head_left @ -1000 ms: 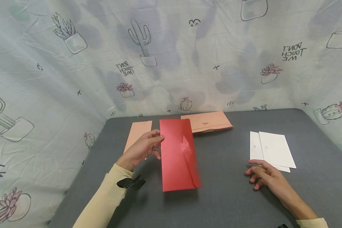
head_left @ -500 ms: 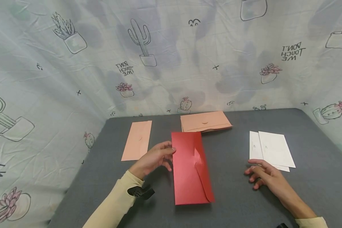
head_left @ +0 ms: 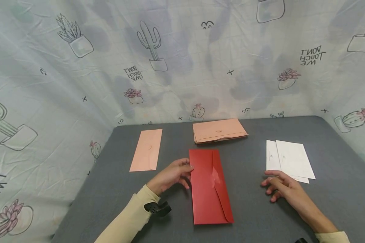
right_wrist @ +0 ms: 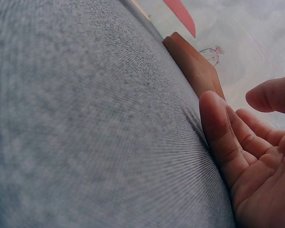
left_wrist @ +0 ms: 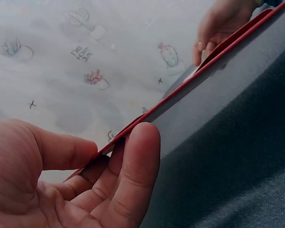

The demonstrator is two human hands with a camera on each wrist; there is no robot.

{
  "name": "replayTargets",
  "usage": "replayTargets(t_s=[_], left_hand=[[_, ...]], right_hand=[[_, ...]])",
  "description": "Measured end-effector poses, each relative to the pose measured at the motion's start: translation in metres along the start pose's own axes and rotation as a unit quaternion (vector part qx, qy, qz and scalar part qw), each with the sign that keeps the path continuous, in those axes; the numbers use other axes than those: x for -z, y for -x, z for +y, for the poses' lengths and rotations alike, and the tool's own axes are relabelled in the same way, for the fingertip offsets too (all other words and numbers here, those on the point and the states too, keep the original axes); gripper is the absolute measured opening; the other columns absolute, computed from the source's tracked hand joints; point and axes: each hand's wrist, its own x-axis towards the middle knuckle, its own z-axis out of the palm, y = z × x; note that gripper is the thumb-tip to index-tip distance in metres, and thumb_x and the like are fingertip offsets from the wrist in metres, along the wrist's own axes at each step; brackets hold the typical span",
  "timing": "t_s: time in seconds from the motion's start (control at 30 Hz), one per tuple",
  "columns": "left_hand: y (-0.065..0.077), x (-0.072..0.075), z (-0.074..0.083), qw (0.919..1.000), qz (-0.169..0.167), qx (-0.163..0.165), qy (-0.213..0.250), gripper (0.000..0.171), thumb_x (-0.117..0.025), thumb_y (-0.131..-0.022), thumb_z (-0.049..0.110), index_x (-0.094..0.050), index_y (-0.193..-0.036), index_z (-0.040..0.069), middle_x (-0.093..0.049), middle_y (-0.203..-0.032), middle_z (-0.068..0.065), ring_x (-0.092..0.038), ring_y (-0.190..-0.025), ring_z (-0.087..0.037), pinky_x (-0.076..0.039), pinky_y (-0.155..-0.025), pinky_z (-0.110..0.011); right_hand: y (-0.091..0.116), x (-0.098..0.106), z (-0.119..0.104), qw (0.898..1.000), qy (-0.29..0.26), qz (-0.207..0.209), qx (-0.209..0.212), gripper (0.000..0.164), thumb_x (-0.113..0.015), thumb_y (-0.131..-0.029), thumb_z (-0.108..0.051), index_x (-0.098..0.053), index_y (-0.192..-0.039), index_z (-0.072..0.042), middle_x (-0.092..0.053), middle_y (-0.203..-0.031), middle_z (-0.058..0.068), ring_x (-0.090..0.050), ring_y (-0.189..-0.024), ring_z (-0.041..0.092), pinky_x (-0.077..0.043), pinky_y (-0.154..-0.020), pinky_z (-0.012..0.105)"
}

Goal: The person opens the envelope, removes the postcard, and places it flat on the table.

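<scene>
Red paper envelope [head_left: 208, 192], in the middle near part of the counter [head_left: 246, 162], held at its left long edge, its flap along the right side. The fingers [left_wrist: 140, 161] of the left hand [head_left: 172, 175] are bent and pinch that edge against the thumb. The fingers [right_wrist: 216, 123] of the right hand [head_left: 287, 190] hang loosely bent and grip nothing, the thumb apart from them.

Partly hidden: the left wrist view shows the envelope nearly edge-on and slanting; I cannot tell whether any of it touches the counter. Only its red tip enters the right wrist view, cut off at the top. The right hand overlaps the near left corner of two white cards [head_left: 295, 158], one partly covering the other; contact is unclear to me, and their printed marks are too small to read.

Containers: the red envelope's contents are out of sight. Beyond its far end lies a stack of peach envelopes [head_left: 220, 130]; to its left, a single peach envelope [head_left: 146, 150]. What these contain is likewise hidden. Cactus-printed cloth [head_left: 182, 50] hangs behind the counter.
</scene>
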Motion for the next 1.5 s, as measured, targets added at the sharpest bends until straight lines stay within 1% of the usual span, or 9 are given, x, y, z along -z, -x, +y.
replayTargets(t_s=[0.43, 0.6, 0.77, 1.03, 1.17, 1.27, 1.37, 1.43, 1.5], left_hand=[[-0.013, -0.005, -0.016, 0.9998, -0.005, 0.018, -0.003, 0.020, -0.053, -0.103, 0.017, -0.053, -0.116, 0.002, -0.067, -0.090, -0.003, -0.066, -0.077, -0.015, -0.059, -0.059, -0.030], [-0.014, -0.008, -0.020, 0.9995, -0.004, 0.030, -0.006, 0.019, -0.054, -0.102, 0.018, -0.055, -0.115, 0.004, -0.066, -0.090, -0.004, -0.065, -0.075, -0.015, -0.059, -0.058, -0.030], [-0.011, -0.009, -0.021, 0.9990, -0.002, 0.039, -0.022, 0.022, -0.056, -0.101, 0.021, -0.056, -0.116, 0.004, -0.065, -0.088, -0.006, -0.065, -0.072, -0.016, -0.059, -0.056, -0.030], [-0.005, -0.006, -0.020, 0.9970, -0.006, 0.052, -0.058, 0.022, -0.055, -0.103, 0.026, -0.063, -0.103, 0.005, -0.066, -0.087, -0.006, -0.068, -0.071, -0.015, -0.059, -0.056, -0.029], [-0.001, -0.003, -0.018, 0.9936, -0.003, 0.054, -0.099, 0.028, -0.053, -0.104, 0.028, -0.066, -0.110, 0.003, -0.065, -0.090, -0.006, -0.067, -0.070, -0.014, -0.058, -0.056, -0.028], [0.002, 0.001, -0.013, 0.9869, 0.002, 0.048, -0.154, 0.032, -0.052, -0.105, 0.028, -0.066, -0.121, 0.003, -0.066, -0.091, -0.006, -0.066, -0.070, -0.014, -0.057, -0.054, -0.027], [0.006, 0.003, -0.006, 0.9723, 0.014, 0.024, -0.232, 0.033, -0.052, -0.105, 0.027, -0.065, -0.125, 0.004, -0.068, -0.090, -0.008, -0.065, -0.069, -0.015, -0.056, -0.054, -0.029], [0.009, 0.001, 0.000, 0.9553, 0.024, -0.004, -0.295, 0.032, -0.054, -0.104, 0.027, -0.065, -0.126, 0.006, -0.069, -0.093, -0.007, -0.064, -0.071, -0.016, -0.055, -0.057, -0.029], [0.013, -0.003, 0.005, 0.9268, 0.028, -0.044, -0.372, 0.032, -0.059, -0.102, 0.028, -0.065, -0.128, 0.010, -0.070, -0.103, -0.005, -0.066, -0.085, -0.017, -0.057, -0.070, -0.033]], right_hand=[[0.001, 0.000, 0.002, 1.000, -0.011, -0.007, 0.016, 0.025, -0.049, -0.108, -0.015, -0.058, -0.130, -0.010, -0.073, -0.099, -0.007, -0.067, -0.077, 0.012, -0.059, -0.060, 0.034], [0.000, 0.000, 0.002, 1.000, -0.012, -0.008, 0.021, 0.024, -0.049, -0.107, -0.014, -0.059, -0.129, -0.012, -0.073, -0.099, -0.007, -0.067, -0.077, 0.012, -0.059, -0.060, 0.033], [0.000, 0.000, 0.002, 1.000, -0.008, -0.005, 0.016, 0.024, -0.049, -0.107, -0.015, -0.059, -0.129, -0.011, -0.073, -0.099, -0.007, -0.067, -0.077, 0.013, -0.059, -0.060, 0.033], [0.000, 0.000, 0.002, 0.999, -0.023, -0.008, 0.023, 0.024, -0.050, -0.107, -0.012, -0.062, -0.128, -0.011, -0.074, -0.099, -0.006, -0.067, -0.076, 0.011, -0.058, -0.059, 0.032], [0.002, 0.000, 0.000, 1.000, -0.013, -0.007, 0.018, 0.025, -0.050, -0.107, -0.014, -0.061, -0.128, -0.005, -0.074, -0.099, -0.007, -0.068, -0.076, 0.011, -0.059, -0.060, 0.033], [0.002, -0.001, -0.002, 1.000, 0.002, -0.003, 0.004, 0.029, -0.050, -0.107, -0.018, -0.059, -0.130, -0.002, -0.073, -0.099, -0.008, -0.068, -0.077, 0.010, -0.059, -0.061, 0.034], [0.001, -0.001, -0.004, 1.000, 0.009, -0.002, -0.009, 0.032, -0.050, -0.108, -0.020, -0.057, -0.131, 0.000, -0.072, -0.099, -0.009, -0.068, -0.078, 0.010, -0.060, -0.061, 0.035], [0.000, -0.001, -0.004, 1.000, 0.010, -0.002, -0.014, 0.032, -0.050, -0.108, -0.020, -0.056, -0.132, 0.001, -0.072, -0.099, -0.008, -0.068, -0.078, 0.011, -0.060, -0.061, 0.035], [-0.002, -0.001, -0.004, 1.000, 0.008, -0.003, -0.016, 0.032, -0.050, -0.108, -0.020, -0.057, -0.131, 0.001, -0.072, -0.099, -0.008, -0.068, -0.078, 0.011, -0.059, -0.061, 0.035]])
